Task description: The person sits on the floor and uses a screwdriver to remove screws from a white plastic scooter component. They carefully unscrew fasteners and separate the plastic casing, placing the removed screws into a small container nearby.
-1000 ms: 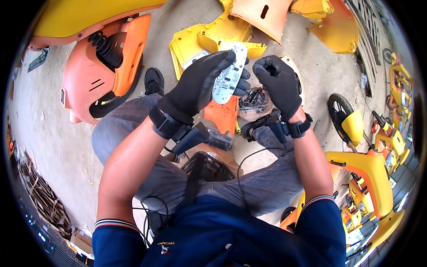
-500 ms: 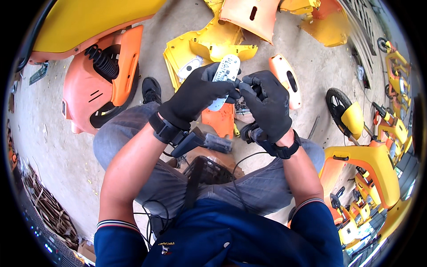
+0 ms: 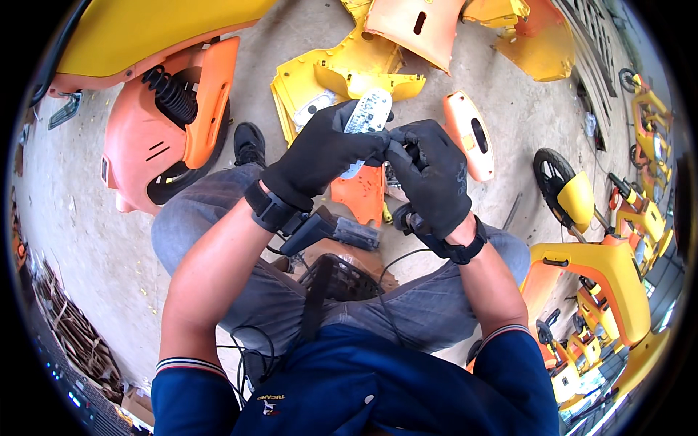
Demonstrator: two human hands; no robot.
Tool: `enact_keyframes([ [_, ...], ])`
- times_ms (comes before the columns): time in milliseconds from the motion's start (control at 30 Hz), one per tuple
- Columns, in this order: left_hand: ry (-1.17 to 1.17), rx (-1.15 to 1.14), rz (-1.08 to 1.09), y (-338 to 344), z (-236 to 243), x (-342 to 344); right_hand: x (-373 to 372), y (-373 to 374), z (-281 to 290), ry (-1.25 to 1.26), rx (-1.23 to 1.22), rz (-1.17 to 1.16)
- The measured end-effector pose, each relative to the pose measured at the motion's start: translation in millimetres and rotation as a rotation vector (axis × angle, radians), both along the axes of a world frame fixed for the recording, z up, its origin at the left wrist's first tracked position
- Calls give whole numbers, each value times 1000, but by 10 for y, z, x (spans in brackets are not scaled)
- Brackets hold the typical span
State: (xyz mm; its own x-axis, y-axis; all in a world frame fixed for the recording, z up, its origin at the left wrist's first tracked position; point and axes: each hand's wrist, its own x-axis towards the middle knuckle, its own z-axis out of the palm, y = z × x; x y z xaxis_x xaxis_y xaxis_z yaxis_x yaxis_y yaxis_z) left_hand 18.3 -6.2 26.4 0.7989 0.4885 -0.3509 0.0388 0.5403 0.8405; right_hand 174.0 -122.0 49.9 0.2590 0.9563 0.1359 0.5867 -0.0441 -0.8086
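My left hand, in a black glove, grips a small oblong white circuit board held upright in front of me. My right hand, also gloved, has its fingers curled together at the board's right edge, touching the fingers of my left hand; whatever it pinches is hidden. Below the hands lies an orange plastic piece, with a dark block nearer my knees. An orange oblong cover with a dark slot lies to the right of my hands.
Yellow panels and a pink panel lie ahead on the concrete floor. A pink-orange scooter body stands at left. A wheel and yellow scooter parts are at right, cables by my legs.
My right hand has moved from beside the board down and left onto its edge. The board has moved slightly lower, and more of the orange cover shows.
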Motion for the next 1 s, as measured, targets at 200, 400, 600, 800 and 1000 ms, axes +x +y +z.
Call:
enact_keyframes([
  [200, -34, -10, 36, -13, 30, -3, -5, -11, -18, 65, 3, 6],
  [400, -23, 41, 49, -6, -9, 5, 14, -13, -16, 68, 16, 26],
  [600, -38, 21, 22, 3, 9, -10, 32, -19, -35, 292, -95, 8],
  [800, -58, 33, -9, 18, 34, -13, 59, -32, -55, 423, -113, 27],
  [1000, -23, 89, -34, 30, 4, -29, 68, -33, -40, 445, -140, 37],
])
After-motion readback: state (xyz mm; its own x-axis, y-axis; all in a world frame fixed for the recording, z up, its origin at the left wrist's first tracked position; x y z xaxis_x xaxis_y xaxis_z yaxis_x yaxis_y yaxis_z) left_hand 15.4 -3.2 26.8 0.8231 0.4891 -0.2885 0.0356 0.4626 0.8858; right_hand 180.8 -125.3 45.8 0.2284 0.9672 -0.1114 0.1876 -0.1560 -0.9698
